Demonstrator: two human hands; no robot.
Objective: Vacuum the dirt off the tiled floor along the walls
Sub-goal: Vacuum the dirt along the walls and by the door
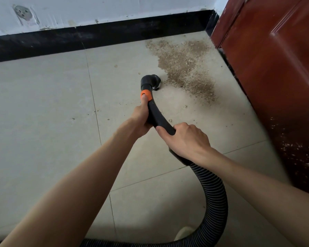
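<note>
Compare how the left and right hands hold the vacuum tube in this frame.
The left hand grips the smooth black curved vacuum tube higher up, near the nozzle, thumb on the orange collar. The right hand grips lower, where the tube meets the ribbed black hose. The left hand comes from the tube's left side, and the right hand covers it from above. Both hands curl round the same tube.

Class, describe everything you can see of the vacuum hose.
The vacuum hose is black ribbed plastic, looping from the bottom edge up to a smooth curved handle tube with an orange collar and a black angled nozzle at the dirt patch. The left hand grips near the collar; the right hand grips lower.
</note>
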